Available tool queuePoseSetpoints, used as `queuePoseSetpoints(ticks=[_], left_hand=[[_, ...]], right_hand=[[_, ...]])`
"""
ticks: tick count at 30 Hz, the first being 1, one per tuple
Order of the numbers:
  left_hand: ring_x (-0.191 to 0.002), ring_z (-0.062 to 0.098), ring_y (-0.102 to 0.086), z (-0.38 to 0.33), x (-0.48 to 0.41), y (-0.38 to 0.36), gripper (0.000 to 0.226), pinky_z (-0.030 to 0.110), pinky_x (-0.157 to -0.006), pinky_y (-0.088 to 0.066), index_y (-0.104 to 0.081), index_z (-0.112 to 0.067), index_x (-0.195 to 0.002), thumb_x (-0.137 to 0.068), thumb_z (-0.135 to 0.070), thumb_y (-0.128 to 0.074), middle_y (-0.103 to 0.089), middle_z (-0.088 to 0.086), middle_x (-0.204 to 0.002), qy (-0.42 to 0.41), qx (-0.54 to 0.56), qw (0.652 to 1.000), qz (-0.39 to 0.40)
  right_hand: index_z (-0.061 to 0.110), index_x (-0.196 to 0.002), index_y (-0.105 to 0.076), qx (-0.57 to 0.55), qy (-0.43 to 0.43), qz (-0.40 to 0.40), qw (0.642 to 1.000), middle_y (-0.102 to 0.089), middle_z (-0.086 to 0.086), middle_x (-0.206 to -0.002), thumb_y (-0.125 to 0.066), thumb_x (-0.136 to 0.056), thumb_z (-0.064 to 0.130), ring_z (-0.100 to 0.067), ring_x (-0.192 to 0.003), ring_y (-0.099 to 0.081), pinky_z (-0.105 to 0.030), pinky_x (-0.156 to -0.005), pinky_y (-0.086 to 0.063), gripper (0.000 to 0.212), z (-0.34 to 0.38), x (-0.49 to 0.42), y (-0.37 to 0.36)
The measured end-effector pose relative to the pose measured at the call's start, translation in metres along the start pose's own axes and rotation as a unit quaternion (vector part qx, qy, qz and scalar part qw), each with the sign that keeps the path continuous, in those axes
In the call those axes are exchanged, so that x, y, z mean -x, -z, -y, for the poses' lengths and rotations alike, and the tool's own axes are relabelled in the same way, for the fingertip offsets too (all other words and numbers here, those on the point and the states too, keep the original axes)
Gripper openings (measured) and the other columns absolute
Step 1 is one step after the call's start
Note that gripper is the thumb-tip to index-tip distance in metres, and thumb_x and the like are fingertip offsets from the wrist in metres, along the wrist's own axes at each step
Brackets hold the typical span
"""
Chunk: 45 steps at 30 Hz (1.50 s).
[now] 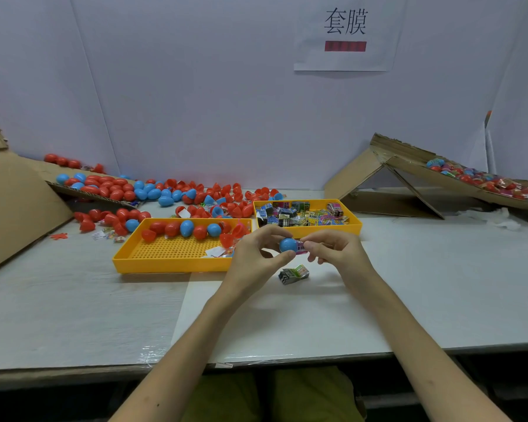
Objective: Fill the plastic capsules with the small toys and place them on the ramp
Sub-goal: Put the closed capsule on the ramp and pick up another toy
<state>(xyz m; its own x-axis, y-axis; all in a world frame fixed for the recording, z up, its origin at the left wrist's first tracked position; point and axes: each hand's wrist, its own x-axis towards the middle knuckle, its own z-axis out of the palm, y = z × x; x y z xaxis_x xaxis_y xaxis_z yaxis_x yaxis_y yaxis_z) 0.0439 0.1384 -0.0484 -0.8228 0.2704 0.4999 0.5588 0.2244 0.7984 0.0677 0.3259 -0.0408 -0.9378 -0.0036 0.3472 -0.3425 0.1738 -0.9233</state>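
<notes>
The left hand pinches a blue capsule half between thumb and fingers, above the table just in front of the toy tray. Its long axis runs left-right with the mouth facing right, where the right hand pinches a pink toy packet against it.

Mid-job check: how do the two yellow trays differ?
The left yellow tray holds red and blue capsules along its far side, its perforated floor mostly bare; the right yellow tray is packed with small packaged toys, floor hidden. The left one looks wider and lies nearer the person; the right one sits further back. Both are yellow, rectangular and shallow-walled.
</notes>
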Motion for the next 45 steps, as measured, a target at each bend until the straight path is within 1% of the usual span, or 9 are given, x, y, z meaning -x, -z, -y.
queuePoseSetpoints(ticks=[12, 22, 28, 30, 32, 33, 36, 39, 45], left_hand=[[-0.091, -0.002, -0.064, -0.001, 0.001, 0.0, 0.029, 0.018, -0.071, -0.056, -0.063, -0.037, -0.096, -0.083, -0.018, -0.08, -0.068, -0.018, -0.097, -0.005, -0.014, 1.0, 0.013], [-0.093, 0.002, -0.067, -0.001, 0.001, 0.0, 0.023, 0.023, -0.076, -0.058, -0.069, -0.037, -0.103, -0.088, -0.02, -0.076, -0.071, -0.019, -0.098, -0.001, 0.013, 1.0, 0.027], [-0.092, 0.001, -0.07, -0.003, 0.002, 0.0, 0.024, 0.017, -0.075, -0.056, -0.071, -0.03, -0.108, -0.091, -0.015, -0.072, -0.071, -0.017, -0.1, 0.016, 0.036, 0.999, 0.034], [-0.091, 0.003, -0.071, -0.003, 0.002, 0.0, 0.024, 0.018, -0.076, -0.057, -0.071, -0.031, -0.107, -0.089, -0.014, -0.074, -0.072, -0.015, -0.1, 0.019, 0.043, 0.998, 0.035], [-0.089, 0.002, -0.072, -0.003, 0.002, 0.0, 0.026, 0.017, -0.074, -0.056, -0.071, -0.032, -0.102, -0.087, -0.011, -0.075, -0.072, -0.016, -0.099, 0.022, 0.053, 0.998, 0.032], [-0.088, 0.002, -0.072, -0.003, 0.002, 0.0, 0.027, 0.016, -0.074, -0.056, -0.071, -0.032, -0.1, -0.086, -0.01, -0.076, -0.072, -0.016, -0.099, 0.024, 0.056, 0.998, 0.028], [-0.086, 0.003, -0.073, -0.003, 0.002, -0.001, 0.026, 0.016, -0.072, -0.056, -0.071, -0.03, -0.097, -0.084, -0.008, -0.078, -0.072, -0.015, -0.098, 0.029, 0.063, 0.997, 0.018], [-0.084, 0.007, -0.074, -0.002, 0.0, -0.001, 0.024, 0.018, -0.071, -0.057, -0.071, -0.028, -0.095, -0.082, -0.01, -0.08, -0.072, -0.012, -0.098, 0.037, 0.061, 0.997, 0.003], [-0.08, 0.005, -0.074, 0.0, -0.001, 0.001, 0.02, 0.016, -0.066, -0.056, -0.069, -0.026, -0.092, -0.081, -0.016, -0.083, -0.071, -0.011, -0.097, 0.046, 0.068, 0.995, -0.049]], right_hand=[[0.018, -0.087, -0.076, 0.003, 0.005, 0.009, 1.0, -0.075, 0.003, -0.08, -0.07, -0.089, 0.008, -0.011, -0.065, -0.065, -0.02, -0.058, -0.049, 0.012, 0.0, 0.001, 0.001], [0.018, -0.089, -0.076, 0.008, 0.007, 0.003, 1.0, -0.075, 0.003, -0.079, -0.069, -0.09, 0.007, -0.01, -0.065, -0.064, -0.02, -0.058, -0.048, 0.013, -0.001, 0.0, 0.001], [0.026, -0.095, -0.073, 0.013, 0.006, -0.021, 1.0, -0.074, 0.006, -0.079, -0.075, -0.085, 0.017, -0.005, -0.066, -0.064, -0.019, -0.057, -0.05, 0.013, -0.003, -0.001, 0.0], [0.025, -0.093, -0.07, 0.025, 0.01, -0.041, 0.999, -0.069, 0.0, -0.077, -0.078, -0.082, 0.019, -0.003, -0.065, -0.063, -0.019, -0.056, -0.05, 0.015, -0.005, -0.002, 0.0], [0.02, -0.086, -0.063, 0.038, 0.016, -0.06, 0.997, -0.063, -0.014, -0.076, -0.08, -0.081, 0.016, -0.008, -0.063, -0.06, -0.021, -0.056, -0.05, 0.018, -0.006, -0.002, -0.001], [0.018, -0.081, -0.061, 0.05, 0.025, -0.069, 0.996, -0.063, -0.014, -0.074, -0.08, -0.081, 0.016, -0.011, -0.061, -0.06, -0.023, -0.056, -0.05, 0.02, -0.007, -0.002, -0.002], [0.018, -0.073, -0.062, 0.102, 0.069, -0.09, 0.988, -0.066, 0.004, -0.065, -0.08, -0.082, 0.018, -0.013, -0.056, -0.065, -0.026, -0.056, -0.052, 0.02, -0.008, 0.0, -0.006], [0.021, -0.083, -0.07, 0.148, 0.129, -0.098, 0.976, -0.072, 0.003, -0.078, -0.078, -0.084, 0.012, -0.011, -0.064, -0.069, -0.031, -0.06, -0.057, 0.012, -0.008, 0.004, -0.014], [0.013, -0.109, -0.072, 0.211, 0.21, -0.084, 0.951, -0.072, 0.0, -0.102, -0.084, -0.077, 0.013, -0.005, -0.077, -0.07, -0.027, -0.063, -0.055, 0.034, -0.009, 0.009, -0.025]])
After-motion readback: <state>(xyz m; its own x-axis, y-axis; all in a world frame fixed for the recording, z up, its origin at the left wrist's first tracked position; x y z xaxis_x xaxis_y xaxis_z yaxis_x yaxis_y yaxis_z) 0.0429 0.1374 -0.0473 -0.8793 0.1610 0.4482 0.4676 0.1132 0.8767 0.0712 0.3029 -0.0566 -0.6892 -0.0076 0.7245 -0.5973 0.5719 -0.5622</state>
